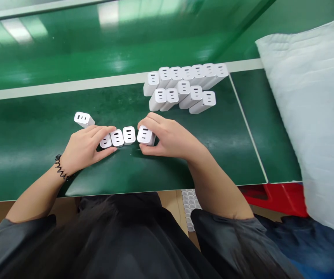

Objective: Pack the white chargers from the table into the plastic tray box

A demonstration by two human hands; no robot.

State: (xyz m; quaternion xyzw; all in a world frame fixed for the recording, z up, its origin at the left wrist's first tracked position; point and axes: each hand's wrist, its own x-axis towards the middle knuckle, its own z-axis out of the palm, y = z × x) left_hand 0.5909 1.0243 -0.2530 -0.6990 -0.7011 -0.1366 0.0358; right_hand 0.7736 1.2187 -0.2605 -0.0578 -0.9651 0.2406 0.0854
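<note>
A white charger (144, 135), near the middle of the green surface's (27, 155) near edge, is pinched between thumb and fingers of the right hand (168, 136), just right of a row of three chargers (117, 138) that the left hand (82, 146) (black coiled band (59, 167) on its wrist) clasps at the left end. A lone charger (84, 120) sits just beyond the left hand; farther from the near edge stand two loose rows of chargers (183, 87).

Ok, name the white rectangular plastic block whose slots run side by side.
The leftmost block, just beyond the left hand; the other blocks show vertically stacked slots.
</note>
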